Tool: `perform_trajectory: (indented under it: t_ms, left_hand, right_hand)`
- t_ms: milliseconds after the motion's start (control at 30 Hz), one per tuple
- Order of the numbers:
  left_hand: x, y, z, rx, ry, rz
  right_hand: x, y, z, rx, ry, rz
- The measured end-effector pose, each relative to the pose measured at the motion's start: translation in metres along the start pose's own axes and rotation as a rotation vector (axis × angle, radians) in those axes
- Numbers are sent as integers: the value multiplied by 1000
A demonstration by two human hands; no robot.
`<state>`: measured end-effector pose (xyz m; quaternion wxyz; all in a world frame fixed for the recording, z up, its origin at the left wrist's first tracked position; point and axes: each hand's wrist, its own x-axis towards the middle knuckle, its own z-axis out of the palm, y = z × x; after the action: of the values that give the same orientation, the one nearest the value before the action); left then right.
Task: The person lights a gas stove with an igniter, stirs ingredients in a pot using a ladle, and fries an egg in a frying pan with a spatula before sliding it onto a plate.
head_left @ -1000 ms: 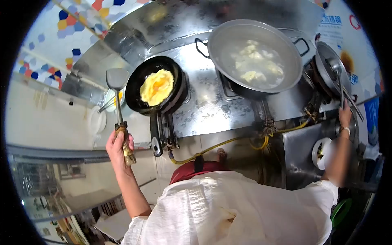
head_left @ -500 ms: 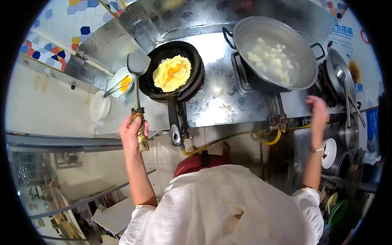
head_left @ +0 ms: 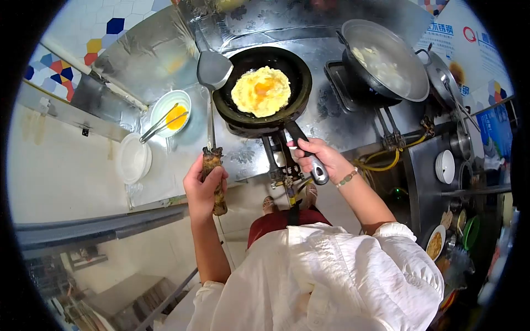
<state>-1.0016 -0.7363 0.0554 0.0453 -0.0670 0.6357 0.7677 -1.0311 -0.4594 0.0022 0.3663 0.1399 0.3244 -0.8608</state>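
Observation:
My left hand (head_left: 205, 185) is closed round the worn handle of a long metal spatula (head_left: 214, 70). The spatula's broad blade is at the left rim of a black frying pan (head_left: 301, 69). In the pan lies a round yellow fried egg (head_left: 261, 91), more orange at its middle. My right hand (head_left: 320, 157) grips the pan's black handle from the right, with the silver-tipped end sticking out below the fingers. The pan sits over the left burner.
Left of the pan stand a pale bowl (head_left: 182, 98) with beaten egg and chopsticks (head_left: 160, 126), and a white bowl (head_left: 134, 160). At the right a large steaming pot (head_left: 381, 60) holds pale chunks in liquid. A yellow gas hose (head_left: 386, 165) runs along the counter front.
My right hand has come left from beside the pot and taken hold of the frying pan's handle. The spatula stays in my left hand, and the view has shifted.

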Motion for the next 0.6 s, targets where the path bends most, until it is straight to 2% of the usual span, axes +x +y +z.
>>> perform_trajectory:
  t_ms: [133, 200, 400, 533, 600]
  left_hand:
    - [9, 1, -30, 51, -73, 64]
    - [14, 5, -41, 49, -97, 68]
    - [15, 18, -46, 10, -116, 115]
    - [12, 32, -34, 6, -96, 172]
    - [9, 42, -26, 33, -59, 195]
  right_hand:
    - [-3, 5, 13, -136, 79, -143]
    - [-9, 7, 16, -170, -18, -169]
    - [-25, -14, 36, -157, -15, -304]
    - [-4, -25, 43, -72, -94, -299]
    - [-5, -27, 37, 5, -133, -202]
